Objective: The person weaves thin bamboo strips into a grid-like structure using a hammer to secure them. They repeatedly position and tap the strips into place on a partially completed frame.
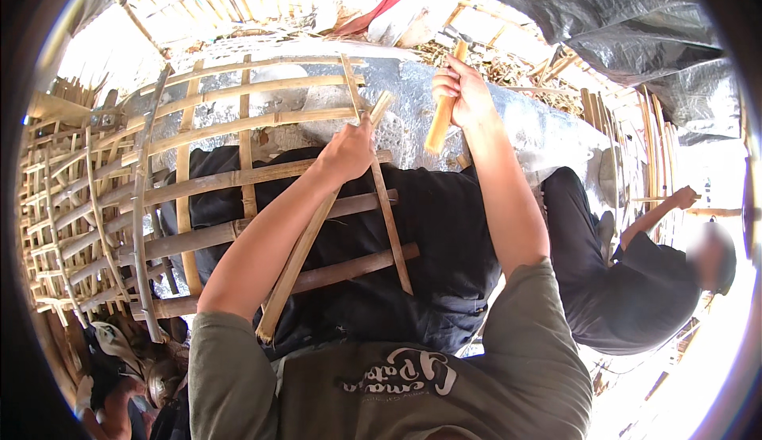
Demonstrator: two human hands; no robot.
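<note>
My left hand [349, 152] is closed around a split bamboo strip [295, 269], which slants from near my chest up past my fingers. It sits at the right end of a bamboo lattice [218, 179] that lies across my lap. A thin bamboo crosspiece [387, 229] runs over the ends of the lattice slats, beside that hand. Raised to the right of the lattice, my right hand [463, 94] grips a hammer [439, 126] by its light wooden handle. The metal head points away from me, above the fist, and touches nothing.
More bamboo latticework [59, 225] stands at the left. A co-worker [643, 293] in dark clothes sits at the right, one arm stretched out. Bamboo shavings [516, 71] lie in a heap beyond my right hand. A dark plastic sheet [627, 19] hangs overhead, and bamboo poles [652, 146] stand at the right.
</note>
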